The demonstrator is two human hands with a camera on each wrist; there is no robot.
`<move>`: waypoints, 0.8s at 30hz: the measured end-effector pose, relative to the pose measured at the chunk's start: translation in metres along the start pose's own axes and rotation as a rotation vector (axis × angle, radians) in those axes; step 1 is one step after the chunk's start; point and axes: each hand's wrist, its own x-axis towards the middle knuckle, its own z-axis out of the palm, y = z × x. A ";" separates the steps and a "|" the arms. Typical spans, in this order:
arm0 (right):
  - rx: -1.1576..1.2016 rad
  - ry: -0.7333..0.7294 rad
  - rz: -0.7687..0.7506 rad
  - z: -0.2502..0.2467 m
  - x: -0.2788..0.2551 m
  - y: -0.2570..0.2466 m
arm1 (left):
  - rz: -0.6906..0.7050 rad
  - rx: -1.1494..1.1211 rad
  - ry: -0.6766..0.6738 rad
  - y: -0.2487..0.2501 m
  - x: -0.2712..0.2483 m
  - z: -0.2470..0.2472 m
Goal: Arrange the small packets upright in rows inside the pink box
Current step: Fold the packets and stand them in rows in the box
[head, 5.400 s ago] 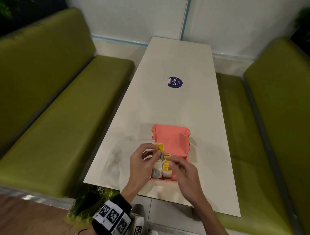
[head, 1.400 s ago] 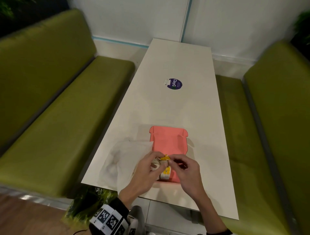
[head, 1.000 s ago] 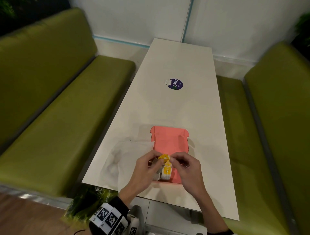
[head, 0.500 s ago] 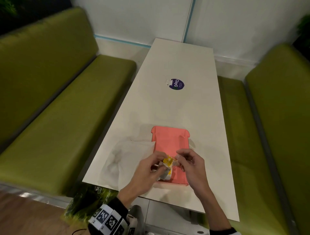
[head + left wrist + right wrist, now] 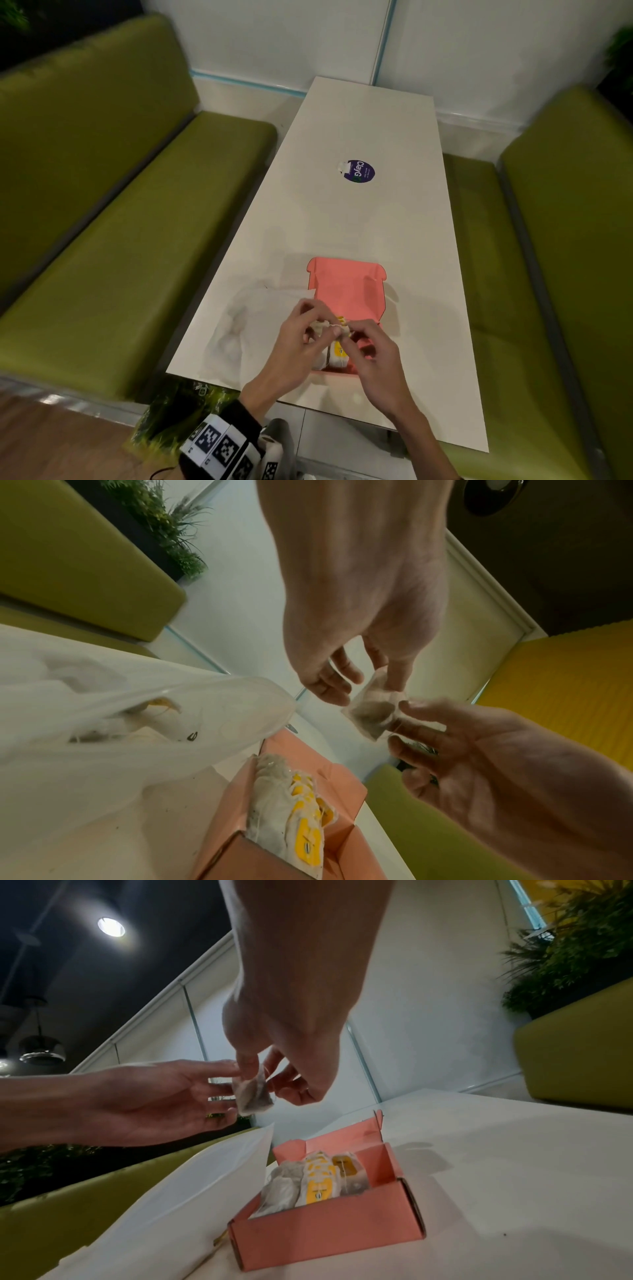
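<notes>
The pink box (image 5: 346,291) (image 5: 329,1229) lies open near the table's front edge. Several small packets (image 5: 337,356) (image 5: 291,804) (image 5: 315,1180) with yellow tags stand upright in rows at its near end. One more small packet (image 5: 330,327) (image 5: 373,712) (image 5: 253,1096) hangs just above them, held between both hands. My left hand (image 5: 318,329) (image 5: 359,688) pinches it from the left. My right hand (image 5: 352,334) (image 5: 263,1074) pinches its other edge between thumb and fingers. The far half of the box shows bare pink floor.
A clear plastic bag (image 5: 253,322) (image 5: 137,715) with a few packets inside lies left of the box. A round purple sticker (image 5: 358,171) sits mid-table. Green benches (image 5: 137,240) (image 5: 565,274) flank the narrow white table (image 5: 359,222).
Both hands have stayed over the near end of the box with the packet between them. The packet has turned, so less of its yellow tag shows than a second ago.
</notes>
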 end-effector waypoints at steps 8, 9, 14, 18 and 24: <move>0.129 0.072 0.099 0.000 0.005 0.003 | 0.002 -0.026 -0.021 0.001 -0.005 0.000; 0.142 0.079 0.100 -0.001 0.005 0.003 | 0.007 -0.011 -0.013 0.000 -0.006 0.001; 0.206 0.099 0.091 -0.006 0.003 0.000 | 0.061 0.032 -0.013 0.006 -0.003 0.002; 0.160 -0.016 0.028 -0.008 -0.001 0.000 | -0.005 -0.032 0.064 0.005 -0.001 0.005; 0.182 -0.043 0.054 -0.008 -0.006 0.000 | -0.064 -0.168 0.162 0.007 0.005 0.006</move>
